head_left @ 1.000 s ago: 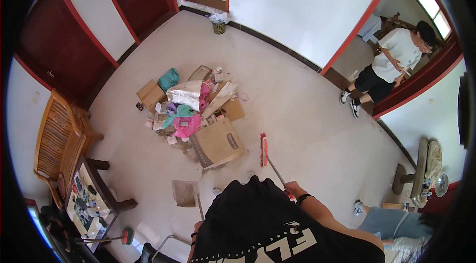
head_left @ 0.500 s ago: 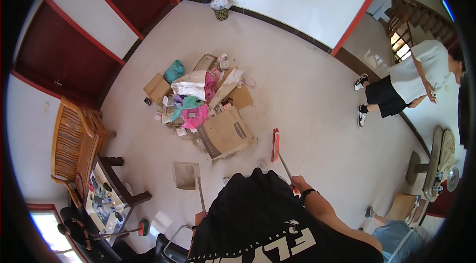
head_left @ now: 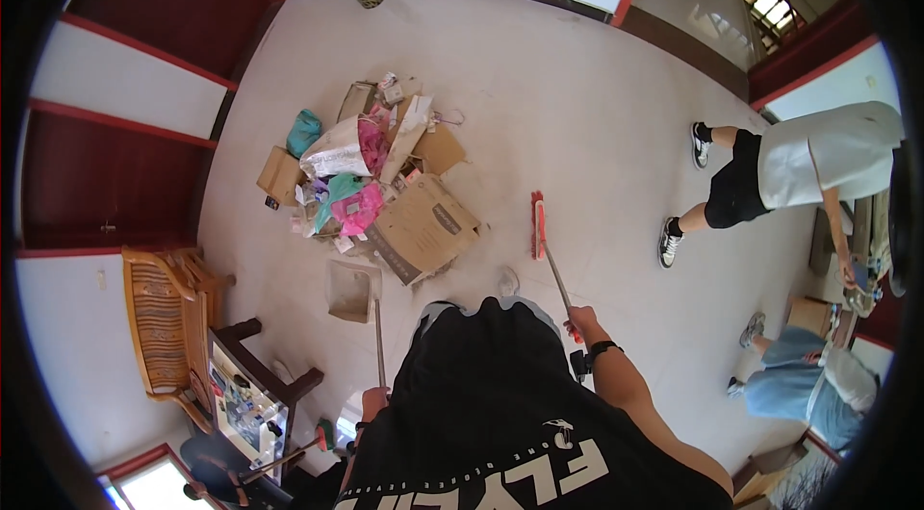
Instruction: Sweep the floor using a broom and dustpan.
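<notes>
Long-handled red broom [head_left: 539,226], one: its head stood to the right of the rubbish heap [head_left: 371,178], apart from it; whether the bristles touched the floor [head_left: 558,106] could not be told. Right hand [head_left: 582,321]: grip closed around the broom's shaft. Greyish dustpan [head_left: 352,292], one: it lay on the heap's near side, just beside the large carton [head_left: 426,226], with no litter visible in its pan. Left hand [head_left: 374,402]: partly hidden by the black shirt [head_left: 491,385]; grip appeared closed around the dustpan's shaft. Heap contents included the large carton at the near edge, a smaller carton [head_left: 279,175] at the left, a pink plastic bag [head_left: 357,209] and a teal bag [head_left: 303,133]. Progress, by judgement: litter was mostly gathered into one heap; loading had apparently not begun, and the whole heap remained.
</notes>
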Action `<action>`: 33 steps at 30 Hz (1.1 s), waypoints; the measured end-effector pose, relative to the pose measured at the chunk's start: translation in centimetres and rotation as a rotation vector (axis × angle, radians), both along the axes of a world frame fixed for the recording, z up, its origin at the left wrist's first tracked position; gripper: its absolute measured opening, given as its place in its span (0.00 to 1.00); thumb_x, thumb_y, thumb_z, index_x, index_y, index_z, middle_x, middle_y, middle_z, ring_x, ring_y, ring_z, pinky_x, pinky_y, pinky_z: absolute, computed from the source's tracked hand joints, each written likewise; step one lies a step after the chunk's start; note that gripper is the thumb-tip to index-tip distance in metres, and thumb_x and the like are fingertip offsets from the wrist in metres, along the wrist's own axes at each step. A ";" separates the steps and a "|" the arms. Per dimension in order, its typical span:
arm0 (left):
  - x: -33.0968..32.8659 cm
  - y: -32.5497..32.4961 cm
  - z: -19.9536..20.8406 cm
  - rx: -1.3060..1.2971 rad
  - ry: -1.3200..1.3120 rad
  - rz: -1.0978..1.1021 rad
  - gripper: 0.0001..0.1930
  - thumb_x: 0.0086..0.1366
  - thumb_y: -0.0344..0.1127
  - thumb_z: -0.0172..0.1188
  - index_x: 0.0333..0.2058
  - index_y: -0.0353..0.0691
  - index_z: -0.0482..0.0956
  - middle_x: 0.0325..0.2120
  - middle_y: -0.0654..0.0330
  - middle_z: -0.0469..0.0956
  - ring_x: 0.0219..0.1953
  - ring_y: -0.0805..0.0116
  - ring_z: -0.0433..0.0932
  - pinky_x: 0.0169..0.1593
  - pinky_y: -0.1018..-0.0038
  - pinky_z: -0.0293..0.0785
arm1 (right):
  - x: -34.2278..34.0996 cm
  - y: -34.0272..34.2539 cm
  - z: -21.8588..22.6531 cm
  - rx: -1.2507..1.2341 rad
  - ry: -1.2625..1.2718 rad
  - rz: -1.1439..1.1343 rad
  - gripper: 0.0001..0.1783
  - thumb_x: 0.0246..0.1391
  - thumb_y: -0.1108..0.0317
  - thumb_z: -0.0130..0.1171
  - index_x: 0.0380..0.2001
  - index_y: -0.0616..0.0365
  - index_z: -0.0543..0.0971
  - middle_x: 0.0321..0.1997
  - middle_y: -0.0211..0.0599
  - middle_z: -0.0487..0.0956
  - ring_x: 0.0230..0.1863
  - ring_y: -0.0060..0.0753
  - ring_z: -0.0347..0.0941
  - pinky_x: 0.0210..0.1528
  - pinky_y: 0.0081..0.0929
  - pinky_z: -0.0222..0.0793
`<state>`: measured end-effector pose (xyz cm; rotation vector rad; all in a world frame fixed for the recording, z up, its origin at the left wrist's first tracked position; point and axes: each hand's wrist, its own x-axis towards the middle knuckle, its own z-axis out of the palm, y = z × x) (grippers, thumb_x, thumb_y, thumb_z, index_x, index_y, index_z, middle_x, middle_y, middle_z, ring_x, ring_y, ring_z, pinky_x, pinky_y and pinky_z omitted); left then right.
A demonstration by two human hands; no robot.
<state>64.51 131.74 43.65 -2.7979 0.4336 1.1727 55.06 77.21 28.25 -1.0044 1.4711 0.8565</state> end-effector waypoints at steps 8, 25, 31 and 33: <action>10.3 -10.4 6.3 -0.213 0.003 1.039 0.09 0.59 0.33 0.51 0.26 0.33 0.71 0.12 0.58 0.71 0.10 0.70 0.68 0.13 0.74 0.64 | -2.3 0.6 0.4 -0.057 0.058 -0.143 0.17 0.47 0.64 0.48 0.18 0.70 0.73 0.16 0.46 0.74 0.11 0.35 0.68 0.08 0.35 0.58; 22.7 -19.8 -1.7 -0.411 0.073 0.978 0.09 0.56 0.33 0.55 0.33 0.34 0.71 0.14 0.60 0.71 0.12 0.71 0.71 0.14 0.75 0.67 | -0.1 -1.6 7.1 -0.235 0.035 -0.305 0.10 0.44 0.70 0.46 0.22 0.69 0.69 0.17 0.45 0.71 0.11 0.35 0.64 0.10 0.36 0.54; 22.6 -21.9 -2.3 -0.435 0.200 1.017 0.12 0.54 0.36 0.57 0.30 0.31 0.71 0.14 0.59 0.72 0.13 0.70 0.72 0.16 0.74 0.69 | 2.4 -6.4 7.1 -0.271 -0.039 -0.082 0.09 0.43 0.72 0.46 0.20 0.69 0.70 0.16 0.45 0.69 0.16 0.39 0.69 0.14 0.35 0.60; 22.4 -21.7 -2.9 -0.437 0.232 1.040 0.12 0.55 0.36 0.56 0.29 0.31 0.71 0.14 0.58 0.72 0.13 0.69 0.72 0.16 0.73 0.70 | 4.8 -8.2 6.7 -0.241 -0.063 -0.032 0.09 0.43 0.71 0.47 0.20 0.68 0.70 0.15 0.44 0.70 0.13 0.38 0.68 0.11 0.36 0.59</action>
